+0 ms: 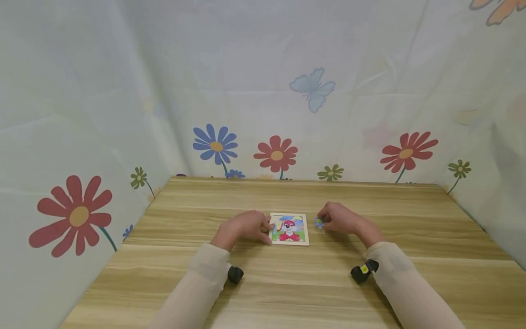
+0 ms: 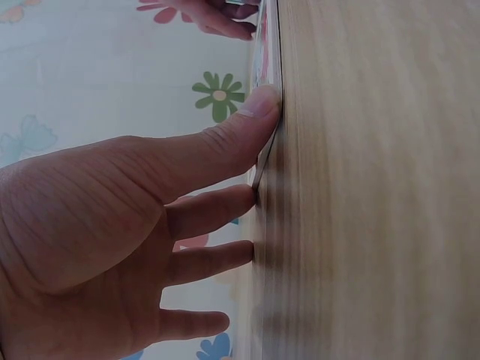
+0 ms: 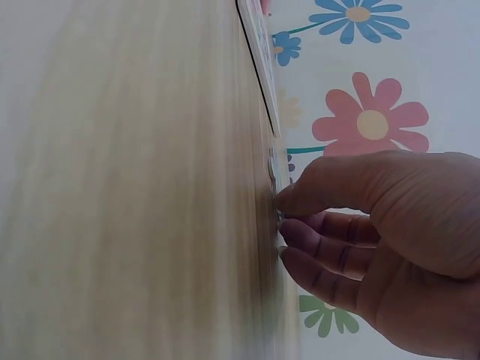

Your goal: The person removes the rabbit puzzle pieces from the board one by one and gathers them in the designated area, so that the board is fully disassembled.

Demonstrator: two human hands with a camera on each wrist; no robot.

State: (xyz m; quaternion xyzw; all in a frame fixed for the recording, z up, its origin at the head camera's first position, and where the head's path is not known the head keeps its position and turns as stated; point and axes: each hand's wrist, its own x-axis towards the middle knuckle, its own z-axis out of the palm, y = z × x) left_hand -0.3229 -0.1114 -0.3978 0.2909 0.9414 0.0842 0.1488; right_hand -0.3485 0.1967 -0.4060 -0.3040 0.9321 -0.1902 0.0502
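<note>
A small square jigsaw puzzle (image 1: 289,235) in a pale frame lies flat on the table, its picture a red-and-white cartoon animal on blue and green. Pale yellowish patches show near the picture's upper part. My left hand (image 1: 249,226) rests at the frame's left side, thumb by the lower left corner. In the left wrist view, that thumb (image 2: 262,101) touches the frame's edge and the other fingers are spread, fairly straight. To the right of the frame, my right hand (image 1: 340,218) pinches a blue puzzle piece (image 1: 318,223) with some yellow-green, low at the tabletop. Its fingertips partly hide the piece.
The wood-grain table (image 1: 287,283) stretches out on all sides of the puzzle. A pale cloth (image 1: 255,91) printed with flowers and butterflies hangs behind and beside it. Black wrist cameras (image 1: 235,275) sit at both sleeve cuffs.
</note>
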